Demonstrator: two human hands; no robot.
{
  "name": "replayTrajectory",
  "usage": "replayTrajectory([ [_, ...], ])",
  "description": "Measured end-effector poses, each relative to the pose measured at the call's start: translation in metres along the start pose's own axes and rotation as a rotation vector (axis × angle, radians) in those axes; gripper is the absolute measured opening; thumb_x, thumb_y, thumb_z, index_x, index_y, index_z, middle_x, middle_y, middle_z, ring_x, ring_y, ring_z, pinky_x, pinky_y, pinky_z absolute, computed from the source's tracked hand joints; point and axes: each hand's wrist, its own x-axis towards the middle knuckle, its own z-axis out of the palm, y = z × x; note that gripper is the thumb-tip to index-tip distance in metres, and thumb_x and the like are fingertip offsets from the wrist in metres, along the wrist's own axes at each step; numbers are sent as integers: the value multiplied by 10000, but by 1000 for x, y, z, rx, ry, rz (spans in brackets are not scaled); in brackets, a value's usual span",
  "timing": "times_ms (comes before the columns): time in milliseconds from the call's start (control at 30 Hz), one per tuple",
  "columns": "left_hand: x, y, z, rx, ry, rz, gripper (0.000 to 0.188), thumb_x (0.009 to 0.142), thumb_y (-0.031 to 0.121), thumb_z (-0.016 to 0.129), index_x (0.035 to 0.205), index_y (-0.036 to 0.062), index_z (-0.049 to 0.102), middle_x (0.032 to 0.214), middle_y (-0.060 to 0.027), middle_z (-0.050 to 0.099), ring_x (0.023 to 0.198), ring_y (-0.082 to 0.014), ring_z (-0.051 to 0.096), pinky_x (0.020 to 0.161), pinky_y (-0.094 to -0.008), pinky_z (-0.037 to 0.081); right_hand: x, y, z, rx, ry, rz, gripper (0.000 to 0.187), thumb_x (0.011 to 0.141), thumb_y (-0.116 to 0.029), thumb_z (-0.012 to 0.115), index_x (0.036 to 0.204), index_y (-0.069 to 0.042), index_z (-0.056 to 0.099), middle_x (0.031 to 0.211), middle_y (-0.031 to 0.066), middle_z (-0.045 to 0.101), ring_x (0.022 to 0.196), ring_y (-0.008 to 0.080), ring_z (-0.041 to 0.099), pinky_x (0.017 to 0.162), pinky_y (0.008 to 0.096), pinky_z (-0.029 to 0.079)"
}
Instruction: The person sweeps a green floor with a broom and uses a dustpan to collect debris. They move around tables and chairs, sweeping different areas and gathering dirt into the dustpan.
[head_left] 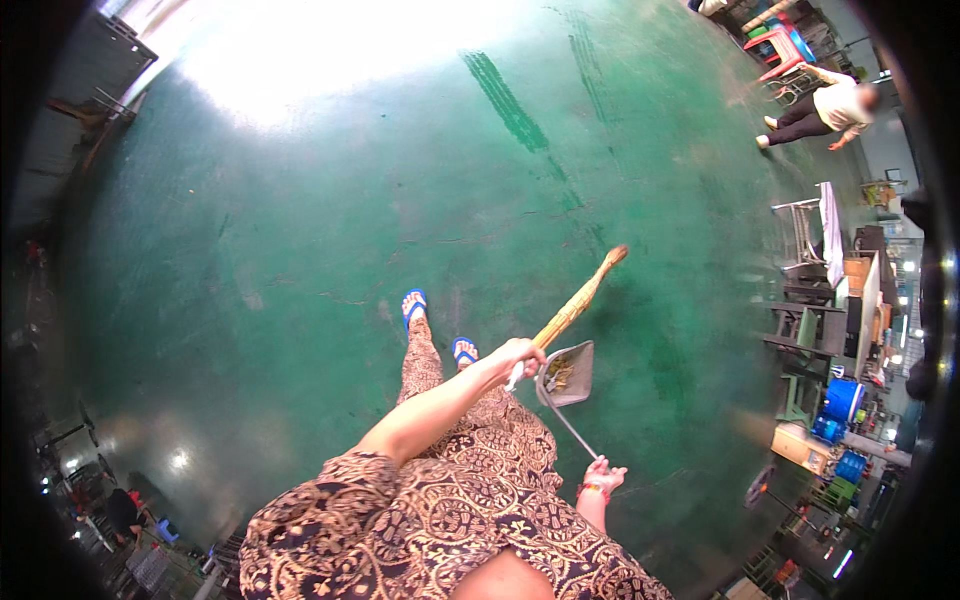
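Observation:
My left hand [520, 358] is closed around a straw broom [578, 302], which slants away to the upper right with its narrow end just above the green floor. A bit of white shows below that hand; I cannot make out what it is. My right hand [602, 478], with a red band at the wrist, holds the end of a thin handle. That handle runs up to a grey dustpan [580, 365] beside my left hand. Yellowish-brown litter [560, 374] lies inside the pan.
Green floor [300, 220] spreads around my feet in blue flip-flops [414, 303]. Dark streaks [505, 100] mark it ahead. At the far right a person [825, 110] is walking. Along the right side stand racks, a cart with white cloth [830, 235], blue drums [843, 400] and a cardboard box [800, 447].

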Motion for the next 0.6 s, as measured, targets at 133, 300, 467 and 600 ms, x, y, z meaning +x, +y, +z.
replayTrajectory([
  [133,55,35,-17,-293,-28,-172,120,751,-42,576,800,-18,469,475,21,396,349,-71,368,309,-195,298,-20,-8,12,-72,32,-33,441,812,-494,568,875,-101,379,874,138,499,747,275,572,589,295,462],
  [300,-24,70,-144,-476,-11,4,187,773,-37,560,860,12,401,474,58,348,352,-55,334,309,-183,279,-54,-2,44,-101,109,-102,427,813,-475,575,875,-93,394,839,131,504,722,262,571,577,293,466],
  [467,-157,96,-230,-710,358,272,284,761,-80,533,957,49,372,559,30,364,384,-40,341,302,-159,264,-74,17,60,-76,104,-130,350,837,-416,541,1014,-132,437,938,155,489,710,246,554,600,290,476],
  [600,-199,116,-230,-164,727,444,358,710,-108,480,966,115,366,639,-40,446,409,-85,408,321,-231,342,-73,21,66,-36,121,-74,542,849,-381,499,1335,-232,309,1111,176,407,811,250,537,597,289,471],
])
